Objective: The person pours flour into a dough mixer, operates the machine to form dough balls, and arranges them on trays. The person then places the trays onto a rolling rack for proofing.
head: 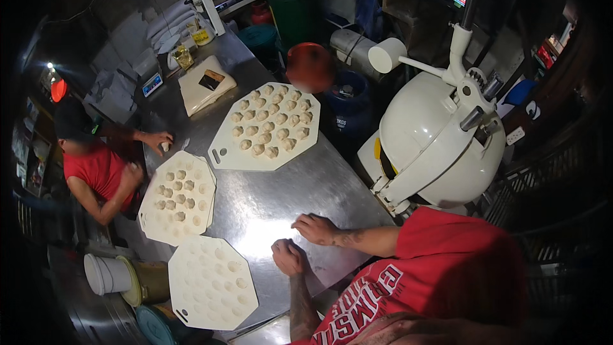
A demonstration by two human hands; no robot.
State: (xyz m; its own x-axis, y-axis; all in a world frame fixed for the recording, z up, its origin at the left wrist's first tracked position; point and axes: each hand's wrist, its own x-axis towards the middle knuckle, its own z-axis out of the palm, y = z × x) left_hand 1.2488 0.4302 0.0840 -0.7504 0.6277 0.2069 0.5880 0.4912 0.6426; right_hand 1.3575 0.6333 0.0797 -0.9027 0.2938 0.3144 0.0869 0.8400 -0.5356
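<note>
My right hand is over the bare right part of the stainless-steel table, fingers bent. Just below it in the view, my left hand has its fingers curled in. Whether either hand holds anything small cannot be seen. Beyond them, a white octagonal board carries several rows of pleated dough pieces. A second board bears several more dough pieces among round marks. Nearest my left hand lies a third board with only round marks on it.
Across the table, a person in a red shirt has one hand at a small pale piece. A large white dough machine stands beside the table at right. A folded pale sheet, a digital scale and lidded buckets surround the boards.
</note>
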